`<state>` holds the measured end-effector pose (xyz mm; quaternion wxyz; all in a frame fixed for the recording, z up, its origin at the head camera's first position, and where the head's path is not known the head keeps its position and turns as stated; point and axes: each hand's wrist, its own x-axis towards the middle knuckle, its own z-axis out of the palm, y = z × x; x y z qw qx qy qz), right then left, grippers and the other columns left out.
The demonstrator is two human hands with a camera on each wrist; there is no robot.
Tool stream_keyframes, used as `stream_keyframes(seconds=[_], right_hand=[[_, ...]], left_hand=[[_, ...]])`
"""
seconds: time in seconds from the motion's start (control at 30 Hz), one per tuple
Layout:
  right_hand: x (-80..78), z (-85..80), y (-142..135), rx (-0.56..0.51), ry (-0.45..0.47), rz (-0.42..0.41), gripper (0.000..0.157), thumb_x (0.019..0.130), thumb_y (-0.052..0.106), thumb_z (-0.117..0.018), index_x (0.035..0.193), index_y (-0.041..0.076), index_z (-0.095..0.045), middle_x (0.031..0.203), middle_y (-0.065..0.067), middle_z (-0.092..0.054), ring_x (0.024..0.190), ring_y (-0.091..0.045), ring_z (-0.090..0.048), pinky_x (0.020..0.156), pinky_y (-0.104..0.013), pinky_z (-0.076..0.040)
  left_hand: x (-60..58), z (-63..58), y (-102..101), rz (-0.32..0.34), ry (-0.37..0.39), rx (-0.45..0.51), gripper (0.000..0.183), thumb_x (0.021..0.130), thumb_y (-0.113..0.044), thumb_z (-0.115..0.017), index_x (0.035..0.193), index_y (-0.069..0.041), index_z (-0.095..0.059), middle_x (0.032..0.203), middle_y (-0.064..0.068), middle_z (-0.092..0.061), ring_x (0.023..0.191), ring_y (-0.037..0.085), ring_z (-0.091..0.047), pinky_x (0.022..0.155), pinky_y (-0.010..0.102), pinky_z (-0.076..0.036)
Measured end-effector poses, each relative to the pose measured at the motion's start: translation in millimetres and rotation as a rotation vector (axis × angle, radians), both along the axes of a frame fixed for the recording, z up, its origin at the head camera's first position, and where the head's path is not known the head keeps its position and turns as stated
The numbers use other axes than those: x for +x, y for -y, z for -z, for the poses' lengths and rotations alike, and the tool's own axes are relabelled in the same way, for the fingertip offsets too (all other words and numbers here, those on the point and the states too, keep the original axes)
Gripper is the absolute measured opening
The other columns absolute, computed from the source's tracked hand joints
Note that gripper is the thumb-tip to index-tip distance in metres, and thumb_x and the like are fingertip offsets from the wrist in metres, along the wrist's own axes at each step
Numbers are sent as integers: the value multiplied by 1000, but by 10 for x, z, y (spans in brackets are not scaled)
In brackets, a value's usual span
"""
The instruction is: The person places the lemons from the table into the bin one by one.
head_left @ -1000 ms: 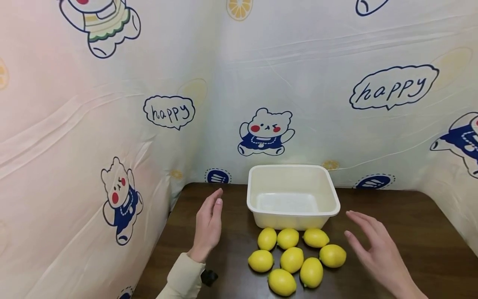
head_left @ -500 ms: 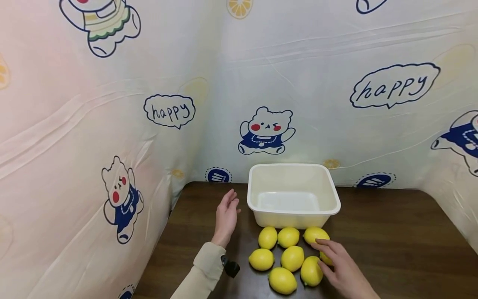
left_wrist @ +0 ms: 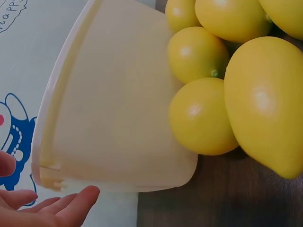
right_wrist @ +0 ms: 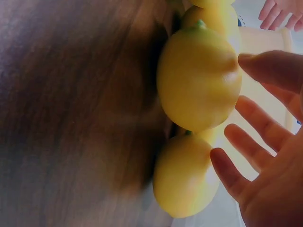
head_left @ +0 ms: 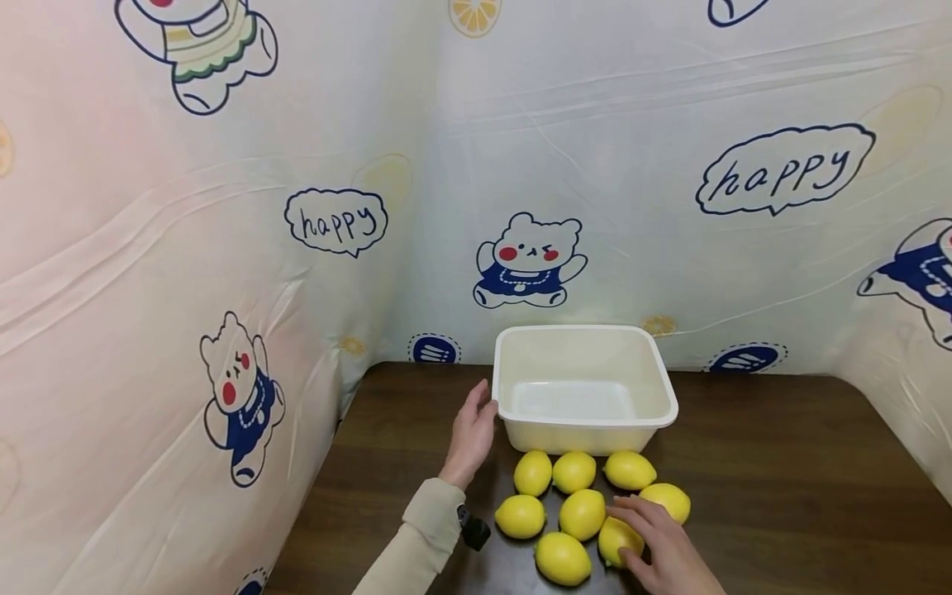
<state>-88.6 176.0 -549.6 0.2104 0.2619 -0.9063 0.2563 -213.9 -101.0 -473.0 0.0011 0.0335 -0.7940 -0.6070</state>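
A white plastic basin (head_left: 583,438) stands toward the back of the table, its inside bare. My left hand (head_left: 470,434) is at its left side, fingers extended near the rim; whether they touch it I cannot tell. In the left wrist view, fingertips (left_wrist: 85,196) show beside the basin wall (left_wrist: 118,104). Several yellow lemons (head_left: 583,514) lie in front of the basin. Over the front right lemon (head_left: 619,541) hovers my right hand (head_left: 665,549). The right wrist view has that hand spread, its thumb close to a lemon (right_wrist: 199,80), without a visible grip.
Dark wooden table (head_left: 781,463) surface extends on both sides of the basin. A printed cloth (head_left: 640,165) hangs behind and at the sides, meeting the table's back edge. A black device (head_left: 474,529) is strapped on the left wrist.
My left hand has moved right, up to the basin's side. My right hand has come in leftward from beside the lemons to over the front right one. Lemons and basin stay put.
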Motion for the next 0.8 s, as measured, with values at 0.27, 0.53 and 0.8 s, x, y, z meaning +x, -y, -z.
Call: stream_keyframes(seconds=[0.27,0.53,0.8], right_hand=[[48,30,3,67,42,1,53,64,12,-85,114,20,-68,119,-3,-64,102,-19,-59,74,-37,-53],[87,19,30,107,206,-5,52,70,13,-82,118,25,-67,123,-1,-62,108,-26,-58,77,-49,-52],[84,1,54,117,330,5,49,73,11,-79,118,27,-66,126,-3,-59,109,-29,-54,79,-50,-51]], left_hand=[[-13,46,-75,51,-14,-28,52,101,-20,-44,151,-9,-33,151,15,-41,126,29,-53,98,44,-51],[-41,95,-65,115,-12,15,55,102,-16,-41,154,-11,-23,157,14,-29,135,32,-45,102,47,-48],[-77,83,-69,159,9,24,57,103,-19,-38,156,-17,-17,161,7,-22,139,29,-39,106,50,-43]])
